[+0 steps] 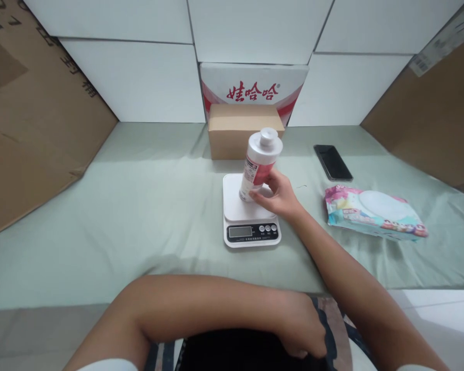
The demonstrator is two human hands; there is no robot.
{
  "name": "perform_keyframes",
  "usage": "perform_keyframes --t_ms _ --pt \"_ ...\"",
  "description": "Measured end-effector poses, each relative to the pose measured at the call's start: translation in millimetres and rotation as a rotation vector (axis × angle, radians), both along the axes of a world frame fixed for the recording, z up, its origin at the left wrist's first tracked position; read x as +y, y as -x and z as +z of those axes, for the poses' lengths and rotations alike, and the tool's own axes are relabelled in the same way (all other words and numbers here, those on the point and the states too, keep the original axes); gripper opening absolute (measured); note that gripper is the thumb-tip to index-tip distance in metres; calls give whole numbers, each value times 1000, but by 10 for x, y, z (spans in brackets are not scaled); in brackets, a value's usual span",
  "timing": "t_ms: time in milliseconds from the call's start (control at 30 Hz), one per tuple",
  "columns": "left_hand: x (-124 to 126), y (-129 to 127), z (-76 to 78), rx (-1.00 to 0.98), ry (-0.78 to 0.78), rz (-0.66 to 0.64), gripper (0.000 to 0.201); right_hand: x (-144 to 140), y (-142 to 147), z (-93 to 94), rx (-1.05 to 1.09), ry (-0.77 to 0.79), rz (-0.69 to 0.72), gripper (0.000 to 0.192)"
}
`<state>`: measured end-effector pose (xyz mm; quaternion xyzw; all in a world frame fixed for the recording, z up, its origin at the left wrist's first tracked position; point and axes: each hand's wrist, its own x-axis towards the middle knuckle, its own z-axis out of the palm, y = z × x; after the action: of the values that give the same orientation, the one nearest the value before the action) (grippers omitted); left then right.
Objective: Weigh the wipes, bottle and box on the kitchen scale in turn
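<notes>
left hand [303, 330] curled, grip unclear; right hand [279, 195] around tilted bottle [260, 162], label unreadable

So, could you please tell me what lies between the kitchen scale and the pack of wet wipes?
In the head view, only the right forearm crosses the green cloth between the scale and the wet wipes; no object lies there.

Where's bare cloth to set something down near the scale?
Widest bare patch: green cloth left of the scale, out to the leaning cardboard. A strip lies in front of the scale. Right is crowded: right hand holding the tilted bottle, phone, wipes pack. A box blocks behind.
</notes>
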<state>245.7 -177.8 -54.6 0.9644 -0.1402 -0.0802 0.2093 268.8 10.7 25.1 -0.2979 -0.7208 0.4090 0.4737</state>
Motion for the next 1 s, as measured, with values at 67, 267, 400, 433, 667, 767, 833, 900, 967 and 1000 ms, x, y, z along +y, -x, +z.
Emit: perform_keyframes --t_ms 67,267,400,433,667,767,833,900,967,1000 --pt "5 2 25 16 -18 -6 19 3 0 10 2 17 13 59" --pt "12 0 -6 -16 18 11 22 114 -113 16 174 -10 -255 84" --pt "-18 -22 -92 -55 31 32 24 164 -184 -13 153 -95 -437 70" --pt "-28 -27 -111 -60 30 37 24 158 -185 -13 122 -107 -419 64" --pt "-33 -33 -108 -36 17 38 20 8 -41 73 -106 -75 -154 50" --pt "-9 -53 -89 -3 50 23 24 -36 19 73 -127 -26 -125 51" --pt "-5 -74 -111 12 67 8 24 -40 35 58 -122 -7 -132 50" --pt "-17 -97 -168 -5 64 7 22 -14 30 43 -106 -5 -169 48" --pt "-38 -119 -249 -57 49 19 20 57 -2 34 -52 -22 -255 49" --pt "-49 -130 -291 -91 40 26 19 112 -31 30 -16 -36 -322 49"
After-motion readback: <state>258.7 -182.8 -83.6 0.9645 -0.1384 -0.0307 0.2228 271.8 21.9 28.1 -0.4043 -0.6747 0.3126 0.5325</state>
